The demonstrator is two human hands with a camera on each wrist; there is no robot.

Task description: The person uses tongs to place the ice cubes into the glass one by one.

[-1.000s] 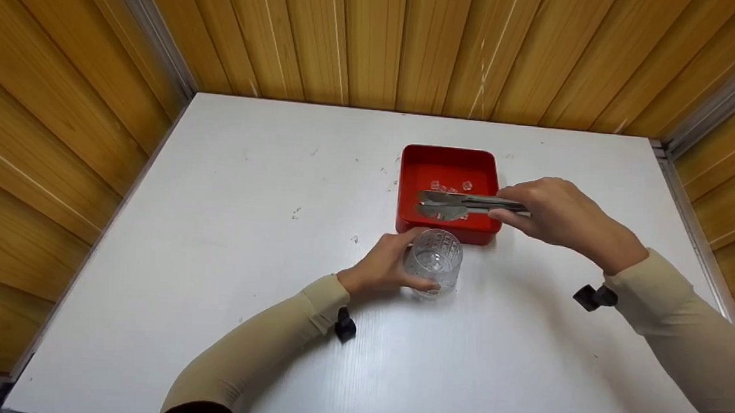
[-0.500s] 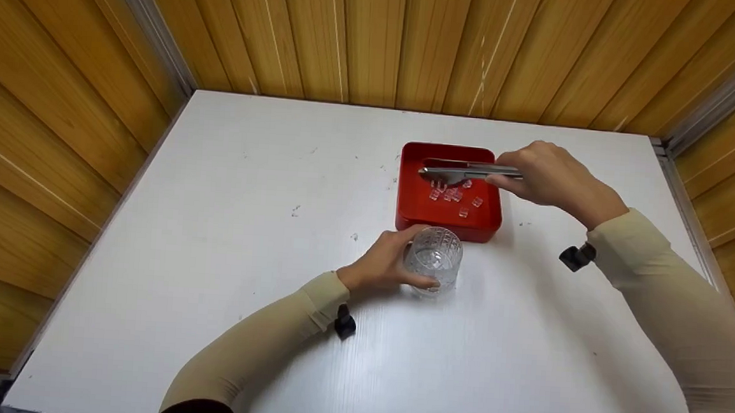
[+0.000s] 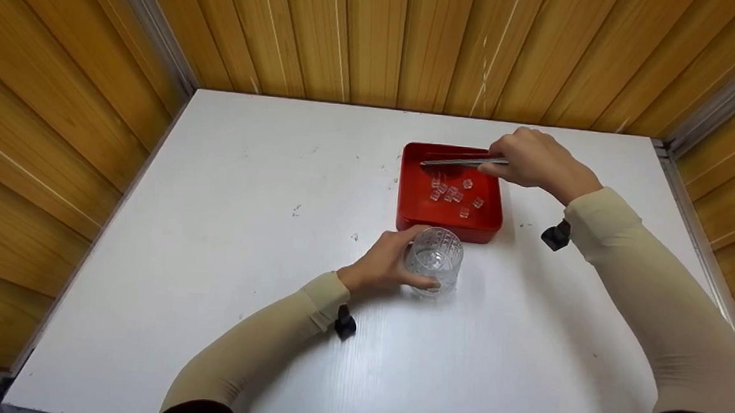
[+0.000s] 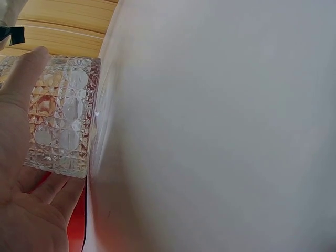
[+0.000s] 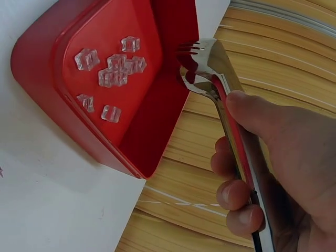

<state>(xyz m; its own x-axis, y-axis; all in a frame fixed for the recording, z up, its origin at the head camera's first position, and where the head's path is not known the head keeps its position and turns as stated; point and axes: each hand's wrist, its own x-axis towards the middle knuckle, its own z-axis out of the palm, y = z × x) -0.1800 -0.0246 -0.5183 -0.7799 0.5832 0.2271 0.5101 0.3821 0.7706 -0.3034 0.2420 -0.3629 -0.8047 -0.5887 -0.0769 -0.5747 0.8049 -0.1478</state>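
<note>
A clear cut-glass tumbler stands on the white table in front of the red square tray. My left hand grips it from the left, thumb on the near side and fingers behind. The left wrist view shows the tumbler's faceted wall close up, base at the tabletop. Metal tongs are held in my right hand, over the back of the tray. Several clear cubes lie on the tray floor. In the right wrist view, the tongs' toothed tips are slightly apart, with no cube between them.
The white table bears small dark marks. Wood-look panels rise behind the table and at both sides. The tray's walls surround the cubes, and its front wall is right by the tumbler.
My right hand has moved the tongs away from the tumbler toward the tray's back, uncovering the cubes. The left hand and tumbler have stayed in place.
</note>
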